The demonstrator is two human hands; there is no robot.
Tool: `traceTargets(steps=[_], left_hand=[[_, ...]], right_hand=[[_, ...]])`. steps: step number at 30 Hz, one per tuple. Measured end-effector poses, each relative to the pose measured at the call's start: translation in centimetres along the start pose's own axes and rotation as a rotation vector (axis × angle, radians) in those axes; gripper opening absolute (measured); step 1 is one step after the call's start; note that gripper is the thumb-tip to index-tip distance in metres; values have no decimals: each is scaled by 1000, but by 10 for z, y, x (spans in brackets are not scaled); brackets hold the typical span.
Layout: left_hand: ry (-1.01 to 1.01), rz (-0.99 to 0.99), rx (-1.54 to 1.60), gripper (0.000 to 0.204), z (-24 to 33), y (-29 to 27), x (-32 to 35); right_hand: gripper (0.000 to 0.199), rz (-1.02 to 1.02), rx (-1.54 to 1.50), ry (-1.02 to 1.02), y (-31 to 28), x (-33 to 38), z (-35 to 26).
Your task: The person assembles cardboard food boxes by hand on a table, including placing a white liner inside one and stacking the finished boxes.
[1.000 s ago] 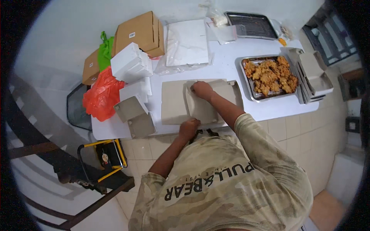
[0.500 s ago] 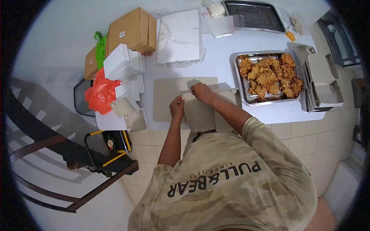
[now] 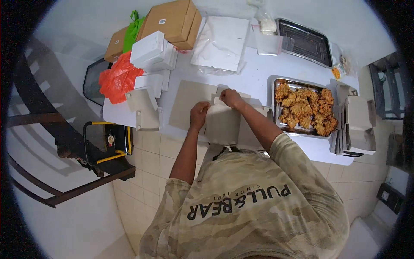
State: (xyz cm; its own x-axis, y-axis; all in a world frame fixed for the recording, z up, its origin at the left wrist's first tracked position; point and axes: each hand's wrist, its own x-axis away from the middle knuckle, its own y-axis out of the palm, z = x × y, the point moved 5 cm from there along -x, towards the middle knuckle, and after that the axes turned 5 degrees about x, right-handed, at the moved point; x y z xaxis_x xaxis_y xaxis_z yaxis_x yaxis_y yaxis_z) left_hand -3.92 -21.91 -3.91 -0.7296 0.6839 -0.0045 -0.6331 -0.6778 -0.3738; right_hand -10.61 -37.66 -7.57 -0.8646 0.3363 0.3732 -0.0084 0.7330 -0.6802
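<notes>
A partly folded cardboard food box (image 3: 222,124), grey-brown on the side that shows, stands at the table's front edge close to my body. My left hand (image 3: 199,115) pinches its left far corner, fingers closed on the card. At the upper right of the same panel, my right hand (image 3: 231,99) has its fingers curled on a small flap. Beneath and behind lies a flat grey cardboard sheet (image 3: 183,103). Whether it joins the box I cannot tell.
To the right sits a metal tray of fried chicken (image 3: 307,108), with stacked open cardboard boxes (image 3: 361,125) beyond. White boxes (image 3: 148,49), a red plastic bag (image 3: 118,80) and brown cartons (image 3: 170,21) crowd the left. A dark tray (image 3: 305,41) and wrapped white sheets (image 3: 222,43) lie behind.
The whole view has turned slightly, so the table appears tilted clockwise. Both hands stay at the far edge of the box panel, with my right hand slightly farther right.
</notes>
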Motion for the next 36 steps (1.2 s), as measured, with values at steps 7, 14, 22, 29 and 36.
traceTargets(steps=[7,14,22,29,36], left_hand=[[576,262,-556,11,108,-8,-55],[150,222,72,10,99,0,-71],[-347,-138,563,18,35,45,-33],[-444,-226,325,23,33,61,-10],[-245,-238,106,20,26,74,1]], right_hand=[[16,608,-341,-73,-78,15,-55],[20,837,-596,-3,-60,33,-39],[21,686,-1009,237,-4,75,-3],[22,738,-634,223,4,107,9],[22,691,-907,380,23,120,24]])
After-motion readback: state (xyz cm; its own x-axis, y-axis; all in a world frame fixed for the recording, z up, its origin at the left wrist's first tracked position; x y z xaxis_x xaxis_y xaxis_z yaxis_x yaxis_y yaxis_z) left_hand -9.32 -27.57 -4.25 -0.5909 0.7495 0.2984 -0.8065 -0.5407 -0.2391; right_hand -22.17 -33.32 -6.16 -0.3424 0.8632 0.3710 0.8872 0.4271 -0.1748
